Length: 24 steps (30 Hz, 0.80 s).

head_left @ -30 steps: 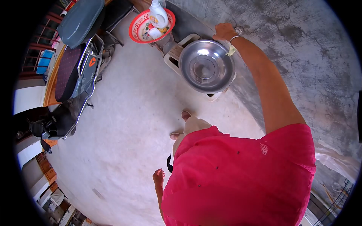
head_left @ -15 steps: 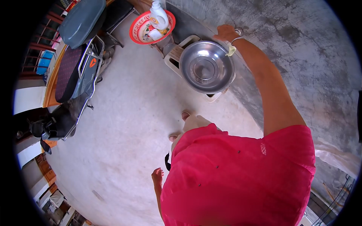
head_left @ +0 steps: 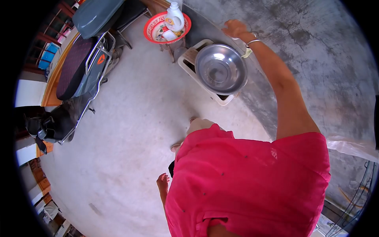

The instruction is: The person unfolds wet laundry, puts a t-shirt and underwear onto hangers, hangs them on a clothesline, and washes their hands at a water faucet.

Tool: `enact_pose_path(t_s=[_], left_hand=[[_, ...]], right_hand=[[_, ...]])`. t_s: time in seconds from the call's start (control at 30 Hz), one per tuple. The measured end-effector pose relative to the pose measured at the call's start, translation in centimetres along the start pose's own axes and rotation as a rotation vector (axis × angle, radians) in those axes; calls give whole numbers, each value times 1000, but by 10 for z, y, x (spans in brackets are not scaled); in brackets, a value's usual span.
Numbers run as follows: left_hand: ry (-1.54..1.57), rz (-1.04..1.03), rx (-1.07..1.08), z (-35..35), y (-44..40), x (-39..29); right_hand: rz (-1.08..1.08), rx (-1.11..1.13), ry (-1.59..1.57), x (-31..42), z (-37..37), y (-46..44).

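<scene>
My right hand (head_left: 235, 29) reaches out in front of the grey wall, above the back edge of a metal basin (head_left: 220, 70). Its fingers point left, loosely bent, and I see nothing in them. A bracelet (head_left: 252, 42) circles that wrist. Just below the wrist, a pale yellowish strip (head_left: 247, 52) hangs over the basin's rim. The basin rests on a beige plastic stool (head_left: 209, 91); whether it holds water is hard to make out. Down at my side, my left hand (head_left: 162, 182) is relaxed with its fingers apart, holding nothing.
A red-rimmed basin (head_left: 149, 33) holds a white bottle (head_left: 174, 17) and stands on a support beyond the stool. To the left is a parked scooter (head_left: 85, 75). The concrete wall (head_left: 316, 67) runs along my right. Cables (head_left: 357, 193) lie low at the right.
My right hand has shifted slightly up and left relative to the basin, its fingers looking less closed. The view has moved a little; my left hand still hangs at my side.
</scene>
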<state>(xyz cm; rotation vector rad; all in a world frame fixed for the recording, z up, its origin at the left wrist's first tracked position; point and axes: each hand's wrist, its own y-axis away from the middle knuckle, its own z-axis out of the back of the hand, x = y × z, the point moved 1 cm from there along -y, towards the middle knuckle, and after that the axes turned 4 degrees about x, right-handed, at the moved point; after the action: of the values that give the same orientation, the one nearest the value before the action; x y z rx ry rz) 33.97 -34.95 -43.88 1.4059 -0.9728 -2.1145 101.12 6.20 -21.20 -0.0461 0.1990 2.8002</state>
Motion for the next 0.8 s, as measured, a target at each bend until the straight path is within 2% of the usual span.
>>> enact_pose_path(t_s=[0.07,0.13,0.23,0.33,0.37,0.4,0.43,0.47,0.5,0.53,0.57,0.6,0.63,0.67,0.7,0.73,0.77,0.8], left_hand=[[50,10,-13,12,-3,28],[175,58,-36,27,-14,93],[46,-11,-70,54,3,128],[72,34,-71,75,12,181],[99,48,-102,83,14,196],[214,110,-129,88,20,210],[342,167,-168,90,27,226],[287,85,-186,97,36,234],[190,12,-216,112,67,195],[97,52,-234,121,74,196],[7,99,-240,131,82,207],[348,204,-306,133,79,233],[380,223,-336,136,85,247],[406,239,-359,142,91,256],[426,253,-376,149,94,267],[403,252,-381,154,96,282],[329,176,-347,157,93,309],[216,79,-402,154,82,344]], right_hand=[[19,-26,15,10,7,7],[30,-59,52,19,14,18],[34,-103,45,36,25,36],[33,-23,45,71,32,53],[-35,-59,-43,88,21,57],[-6,-86,-73,99,-1,58],[79,-102,-71,113,-27,64],[200,-115,-50,131,-58,65],[354,-110,-5,150,-93,69],[521,-74,-13,165,-131,74],[728,-94,122,184,-170,95],[794,50,124,217,-183,127],[849,202,118,251,-196,160],[654,379,92,264,-254,167],[481,586,-4,301,-245,207],[455,749,-10,331,-245,237],[355,849,1,374,-217,276],[354,927,3,397,-223,293]])
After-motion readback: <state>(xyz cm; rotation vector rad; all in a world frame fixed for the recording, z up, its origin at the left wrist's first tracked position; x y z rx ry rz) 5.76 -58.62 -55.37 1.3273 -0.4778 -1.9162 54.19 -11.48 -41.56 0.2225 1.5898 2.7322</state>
